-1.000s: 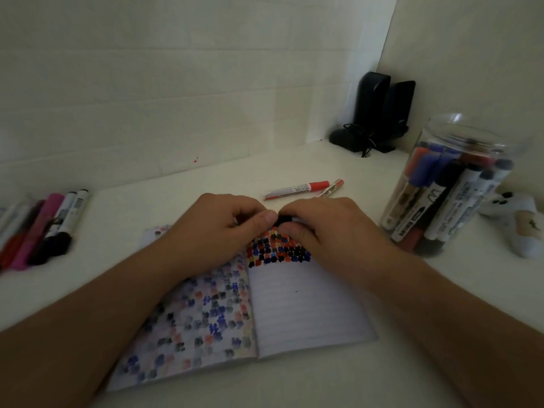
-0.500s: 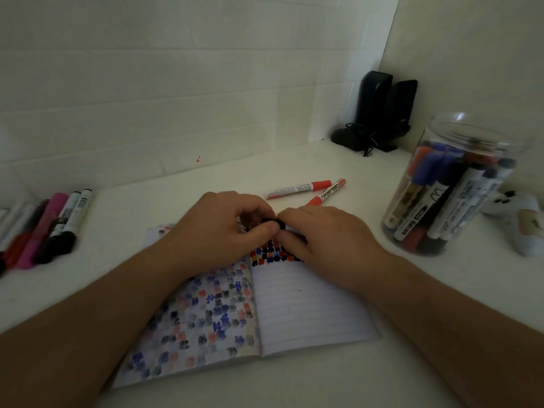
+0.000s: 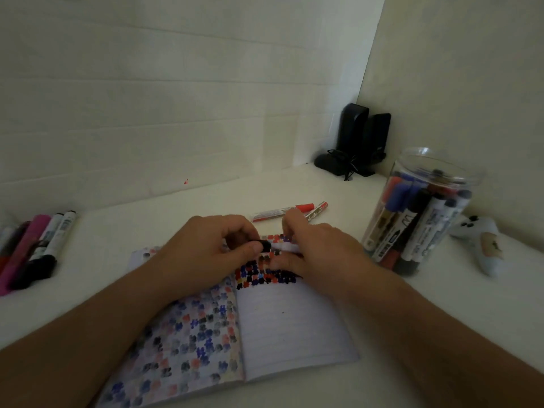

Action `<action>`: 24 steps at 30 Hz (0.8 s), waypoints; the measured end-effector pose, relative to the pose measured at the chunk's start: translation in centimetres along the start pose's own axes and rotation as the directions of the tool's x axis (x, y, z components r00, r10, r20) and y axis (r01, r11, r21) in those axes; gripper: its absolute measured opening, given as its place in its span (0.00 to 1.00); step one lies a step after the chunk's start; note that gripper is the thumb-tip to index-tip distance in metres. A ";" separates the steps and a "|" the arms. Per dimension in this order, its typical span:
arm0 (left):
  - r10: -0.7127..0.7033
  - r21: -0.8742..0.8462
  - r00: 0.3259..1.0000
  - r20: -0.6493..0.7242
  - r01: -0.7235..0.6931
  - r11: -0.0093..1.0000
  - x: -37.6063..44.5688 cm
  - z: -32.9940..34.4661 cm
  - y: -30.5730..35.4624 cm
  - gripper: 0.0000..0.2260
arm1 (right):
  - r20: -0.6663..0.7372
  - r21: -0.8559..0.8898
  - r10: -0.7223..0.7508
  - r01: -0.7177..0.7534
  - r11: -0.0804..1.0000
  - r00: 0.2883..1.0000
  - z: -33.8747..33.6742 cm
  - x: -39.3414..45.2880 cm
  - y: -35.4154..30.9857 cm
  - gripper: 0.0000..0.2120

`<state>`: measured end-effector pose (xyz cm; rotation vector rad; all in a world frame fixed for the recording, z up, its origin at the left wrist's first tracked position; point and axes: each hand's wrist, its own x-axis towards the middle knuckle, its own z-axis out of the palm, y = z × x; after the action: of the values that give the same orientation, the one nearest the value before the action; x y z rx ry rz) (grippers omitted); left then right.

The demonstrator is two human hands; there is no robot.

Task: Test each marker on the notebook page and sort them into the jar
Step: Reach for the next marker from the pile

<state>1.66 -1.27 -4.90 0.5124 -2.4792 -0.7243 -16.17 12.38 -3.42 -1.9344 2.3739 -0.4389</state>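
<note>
Markers are split among several spots on the white desk (image 3: 294, 184): one white-bodied marker (image 3: 284, 246) with a black cap (image 3: 265, 246) lies level between both hands over the upper part of the open notebook (image 3: 291, 328). The left hand (image 3: 206, 254) has its fingers curled, thumb and forefinger pinching the black cap. The right hand (image 3: 321, 251) curls round the white barrel, its fingers bent over the top of it; whether cap and barrel are joined or just apart cannot be told. Beneath them the right page carries a tight block of red, blue and black test marks (image 3: 265, 275), and the left page is covered with fainter blotches of the same colours. A clear jar (image 3: 424, 210) stands upright to the right of the notebook, open at the top and holding many markers on end. Two red markers (image 3: 282, 213) lie on the desk just beyond the hands. At the left edge a row of markers (image 3: 35, 248) lies side by side, among them pink, black and white ones. Two dark speakers (image 3: 362, 139) stand in the corner, and a pale game controller (image 3: 482, 242) lies right of the jar.
</note>
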 end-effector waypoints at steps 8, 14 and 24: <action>0.048 0.093 0.995 0.085 -0.056 0.994 -0.2 0.1 0.3 0.05 | 0.099 0.931 0.188 -0.157 0.329 0.977 -4.5 -1.3 1.9 0.18; 0.116 0.160 0.980 0.159 -0.142 0.977 -0.2 -0.1 0.1 0.13 | 0.170 0.978 -0.129 -0.184 -0.102 0.977 -5.5 -2.8 3.0 0.23; 0.138 0.128 0.956 0.257 -0.176 0.976 0.0 0.0 0.1 0.18 | 0.010 0.917 0.136 -0.063 0.395 0.991 -0.8 -3.4 2.9 0.12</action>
<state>1.61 -1.19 -4.84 0.2854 -2.7852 -0.5704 -18.35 16.32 -3.81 -1.1890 1.5599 -1.4470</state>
